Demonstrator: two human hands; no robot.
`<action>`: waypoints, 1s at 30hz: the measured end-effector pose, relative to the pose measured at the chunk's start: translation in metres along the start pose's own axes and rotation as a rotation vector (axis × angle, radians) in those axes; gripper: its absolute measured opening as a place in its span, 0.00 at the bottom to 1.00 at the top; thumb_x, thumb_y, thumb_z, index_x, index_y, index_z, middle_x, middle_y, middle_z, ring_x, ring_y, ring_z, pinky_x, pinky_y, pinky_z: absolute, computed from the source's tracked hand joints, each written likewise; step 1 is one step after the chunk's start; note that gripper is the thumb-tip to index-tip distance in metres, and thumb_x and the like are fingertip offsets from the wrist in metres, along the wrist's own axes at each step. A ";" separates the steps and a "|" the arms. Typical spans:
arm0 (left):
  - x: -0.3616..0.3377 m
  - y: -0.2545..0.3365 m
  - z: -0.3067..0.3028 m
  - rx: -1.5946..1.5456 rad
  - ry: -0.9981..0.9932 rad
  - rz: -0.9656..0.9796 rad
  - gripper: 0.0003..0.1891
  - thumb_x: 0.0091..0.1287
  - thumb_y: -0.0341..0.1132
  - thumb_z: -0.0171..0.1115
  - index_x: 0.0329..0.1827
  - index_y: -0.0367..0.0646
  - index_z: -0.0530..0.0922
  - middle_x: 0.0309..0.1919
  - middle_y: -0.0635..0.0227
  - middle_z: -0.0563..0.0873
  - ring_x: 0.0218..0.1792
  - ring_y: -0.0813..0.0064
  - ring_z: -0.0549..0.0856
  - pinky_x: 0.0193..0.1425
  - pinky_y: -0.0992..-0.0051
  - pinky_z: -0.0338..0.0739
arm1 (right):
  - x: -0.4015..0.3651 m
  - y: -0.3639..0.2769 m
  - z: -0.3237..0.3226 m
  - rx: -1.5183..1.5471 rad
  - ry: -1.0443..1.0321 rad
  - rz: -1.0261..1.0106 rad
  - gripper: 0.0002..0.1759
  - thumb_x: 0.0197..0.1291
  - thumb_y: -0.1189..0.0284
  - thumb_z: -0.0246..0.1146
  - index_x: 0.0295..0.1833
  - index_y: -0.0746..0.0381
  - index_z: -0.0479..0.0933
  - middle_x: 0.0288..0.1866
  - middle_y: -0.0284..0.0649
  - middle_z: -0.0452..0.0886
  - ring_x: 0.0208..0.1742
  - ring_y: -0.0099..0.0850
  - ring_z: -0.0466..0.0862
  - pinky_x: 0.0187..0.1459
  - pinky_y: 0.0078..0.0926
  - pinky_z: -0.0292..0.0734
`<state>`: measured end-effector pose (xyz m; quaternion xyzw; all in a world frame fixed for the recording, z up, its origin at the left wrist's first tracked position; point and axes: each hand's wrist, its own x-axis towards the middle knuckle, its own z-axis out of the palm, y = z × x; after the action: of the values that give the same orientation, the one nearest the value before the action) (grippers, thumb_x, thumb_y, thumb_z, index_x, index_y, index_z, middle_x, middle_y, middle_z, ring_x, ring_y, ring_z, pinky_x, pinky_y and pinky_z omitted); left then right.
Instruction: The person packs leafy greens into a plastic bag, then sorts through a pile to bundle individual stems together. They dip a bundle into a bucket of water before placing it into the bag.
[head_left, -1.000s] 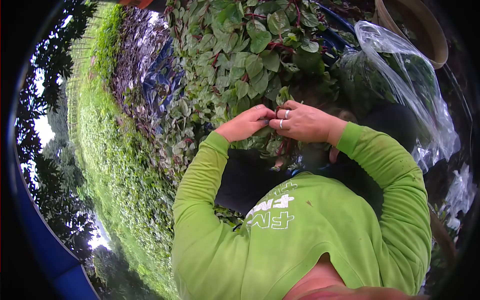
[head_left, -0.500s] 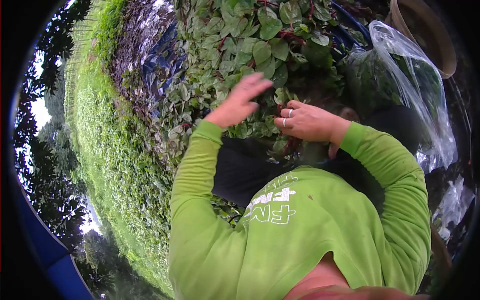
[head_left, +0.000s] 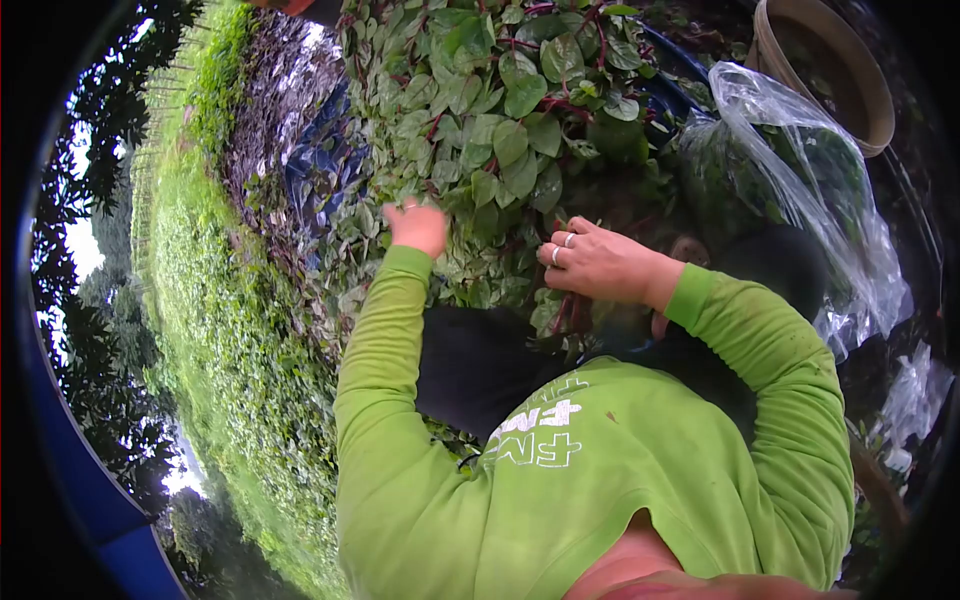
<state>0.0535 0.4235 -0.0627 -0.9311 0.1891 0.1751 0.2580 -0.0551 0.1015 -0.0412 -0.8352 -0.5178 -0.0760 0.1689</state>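
A broad heap of Malabar spinach (head_left: pixel 512 145), green leaves on dark red stems, lies in front of me. At its near left part is my left hand (head_left: pixel 418 230), low over the leaves, its fingers foreshortened and partly smeared. My right hand (head_left: pixel 612 264), with two rings, is closed round a bunch of Malabar spinach stems (head_left: pixel 572 316) near my lap. Red stems and some leaves of that bunch hang out below the fingers; the fingertips themselves are hidden.
A clear plastic bag (head_left: pixel 835 205) with greens inside stands to the right, before a tan bucket (head_left: pixel 880 125). Another piece of clear plastic (head_left: pixel 912 395) lies lower right. Blue sheeting (head_left: pixel 312 165) shows left of the heap, then a green field (head_left: pixel 235 330).
My left hand has moved left and slightly down, away from my right hand. My right hand stays round the stems, shifted slightly down.
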 end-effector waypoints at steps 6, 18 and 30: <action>0.091 -0.008 -0.067 -0.476 0.773 0.316 0.21 0.61 0.21 0.57 0.58 0.36 0.81 0.59 0.51 0.84 0.63 0.45 0.79 0.68 0.50 0.73 | 0.005 0.019 0.010 -0.054 0.036 0.200 0.04 0.60 0.67 0.61 0.34 0.52 0.81 0.43 0.32 0.79 0.53 0.30 0.80 0.52 0.35 0.71; 0.205 0.016 -0.188 -0.267 0.614 0.188 0.12 0.70 0.38 0.61 0.51 0.49 0.90 0.47 0.65 0.89 0.52 0.60 0.87 0.62 0.64 0.78 | 0.002 0.047 0.000 -0.032 0.078 0.447 0.07 0.61 0.72 0.57 0.36 0.59 0.80 0.39 0.39 0.82 0.56 0.39 0.82 0.79 0.72 0.48; 0.032 0.023 -0.148 -1.485 -0.012 0.380 0.13 0.64 0.28 0.72 0.52 0.37 0.88 0.40 0.70 0.90 0.40 0.83 0.85 0.50 0.78 0.79 | 0.013 0.039 -0.004 -0.172 0.500 0.347 0.08 0.62 0.71 0.58 0.42 0.61 0.78 0.62 0.50 0.80 0.71 0.47 0.75 0.77 0.58 0.59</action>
<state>0.1051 0.3159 0.0336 -0.8107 0.1775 0.3025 -0.4688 -0.0144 0.0953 -0.0415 -0.8777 -0.3017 -0.2926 0.2304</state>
